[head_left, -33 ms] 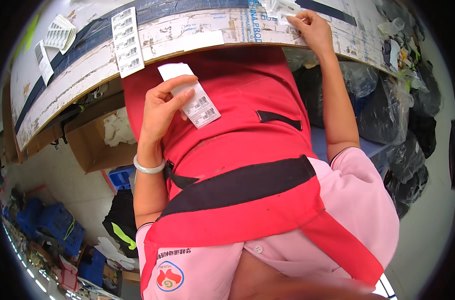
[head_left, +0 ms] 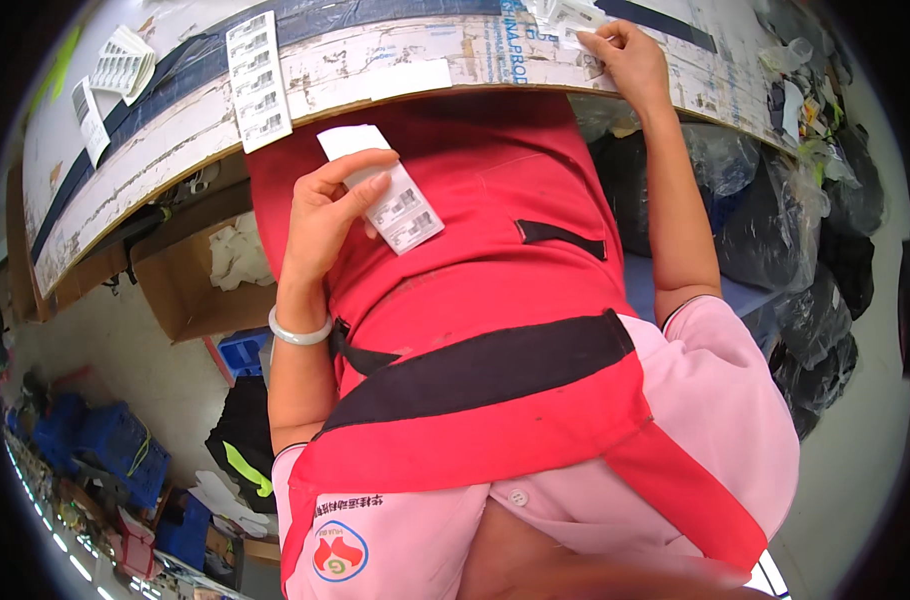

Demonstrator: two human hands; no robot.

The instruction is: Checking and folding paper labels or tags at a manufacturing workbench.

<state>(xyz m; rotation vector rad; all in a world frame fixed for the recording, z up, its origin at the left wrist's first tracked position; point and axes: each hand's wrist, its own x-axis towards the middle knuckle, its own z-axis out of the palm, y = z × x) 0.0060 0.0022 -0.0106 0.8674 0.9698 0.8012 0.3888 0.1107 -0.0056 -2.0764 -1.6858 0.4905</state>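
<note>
Labels [head_left: 403, 206] apparently pinched in left hand [head_left: 323, 205]

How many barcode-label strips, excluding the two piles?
3: a label strip in the left hand, one at the table's front edge, one beside the left pile. More may hide underneath.

The label strip [head_left: 407, 218] is smooth paper, the apron [head_left: 455, 285] matt cloth. The far tabletop [head_left: 340, 78] looks rough; bags [head_left: 775, 235] at right are glossy plastic.

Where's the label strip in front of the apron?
Head view, left of centre: the label strip is in the left hand, near the table edge.
</note>
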